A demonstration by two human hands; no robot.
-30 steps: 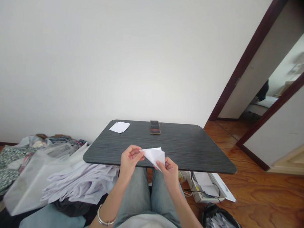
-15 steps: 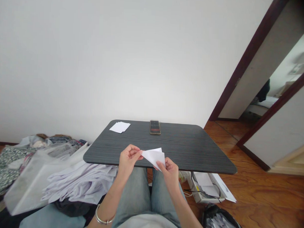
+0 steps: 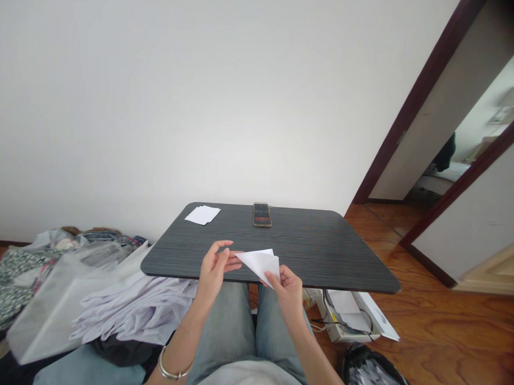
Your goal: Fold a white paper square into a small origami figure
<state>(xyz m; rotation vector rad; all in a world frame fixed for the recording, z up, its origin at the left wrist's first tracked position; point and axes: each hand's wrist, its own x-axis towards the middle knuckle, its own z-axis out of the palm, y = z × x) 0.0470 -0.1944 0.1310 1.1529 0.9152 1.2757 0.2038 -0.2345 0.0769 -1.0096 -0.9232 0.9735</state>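
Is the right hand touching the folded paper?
Touching: the head view shows the right hand gripping the folded paper, its thumb lying across the paper's face.

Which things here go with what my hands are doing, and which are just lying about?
In use: folded paper, right hand holding it, left hand near its tip; probably the white sheets.
Seemingly lying about: phone, clothes, box, black bag.

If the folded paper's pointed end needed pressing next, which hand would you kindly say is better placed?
Probably the left hand: its fingers are spread at the pointed end of the folded paper, while the right hand pinches the wider end and so seems less free.
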